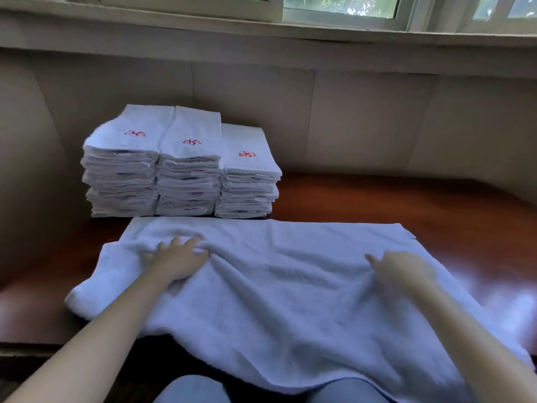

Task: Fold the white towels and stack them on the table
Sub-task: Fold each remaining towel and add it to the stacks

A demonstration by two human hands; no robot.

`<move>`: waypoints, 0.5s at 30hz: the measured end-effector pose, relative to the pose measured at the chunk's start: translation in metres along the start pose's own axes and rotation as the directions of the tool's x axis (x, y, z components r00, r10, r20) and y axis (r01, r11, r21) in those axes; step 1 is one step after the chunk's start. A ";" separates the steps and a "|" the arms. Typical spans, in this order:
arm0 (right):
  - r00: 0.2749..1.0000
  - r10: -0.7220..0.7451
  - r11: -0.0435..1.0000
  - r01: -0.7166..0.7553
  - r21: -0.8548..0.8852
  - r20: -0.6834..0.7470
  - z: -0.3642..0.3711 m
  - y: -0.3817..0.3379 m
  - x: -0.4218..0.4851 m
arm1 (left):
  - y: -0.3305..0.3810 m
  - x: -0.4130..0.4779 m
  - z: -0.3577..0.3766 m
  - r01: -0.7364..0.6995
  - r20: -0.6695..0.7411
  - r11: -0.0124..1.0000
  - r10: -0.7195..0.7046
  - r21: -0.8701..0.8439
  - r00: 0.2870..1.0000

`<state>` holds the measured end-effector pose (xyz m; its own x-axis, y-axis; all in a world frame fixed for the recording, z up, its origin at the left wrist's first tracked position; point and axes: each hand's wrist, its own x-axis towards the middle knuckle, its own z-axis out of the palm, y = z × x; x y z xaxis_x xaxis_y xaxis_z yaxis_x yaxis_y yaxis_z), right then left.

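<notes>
A large white towel (284,286) lies spread across the dark wooden table (377,199), its near edge hanging over the front toward my lap. My left hand (177,257) rests flat on the towel's left part with fingers spread, cloth bunched around the fingertips. My right hand (401,269) lies on the right part, blurred; its fingers look relaxed against the cloth. Behind the towel stand three stacks of folded white towels (180,167), each top towel carrying a red embroidered mark.
A beige panelled wall (363,120) runs close behind the table, with a window ledge (261,27) above. The table's right half behind the towel shows bare wood. My knees (197,388) appear under the front edge.
</notes>
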<state>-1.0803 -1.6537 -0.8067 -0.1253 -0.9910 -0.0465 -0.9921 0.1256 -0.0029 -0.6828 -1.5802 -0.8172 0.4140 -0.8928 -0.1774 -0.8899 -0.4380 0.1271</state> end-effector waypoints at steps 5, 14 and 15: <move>1.000 0.012 0.980 -0.009 0.198 -0.016 0.028 -0.046 0.026 | -0.014 0.036 -0.001 -0.082 0.051 0.997 0.083 -0.009 0.995; 0.989 0.107 0.983 -0.122 0.139 0.106 0.017 -0.049 0.068 | -0.060 0.011 0.007 -0.400 -0.346 0.906 0.335 -0.137 0.876; 0.987 0.104 0.983 -0.121 0.136 0.123 0.013 -0.050 0.066 | -0.066 0.001 0.005 -0.445 -0.324 0.887 0.389 -0.122 0.863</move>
<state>-1.0385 -1.7250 -0.8228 -0.2259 -0.9594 -0.1691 -0.9592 0.2493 -0.1333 -0.6246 -1.5518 -0.8310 0.0733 -0.9744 0.2126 -0.9505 -0.0037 0.3106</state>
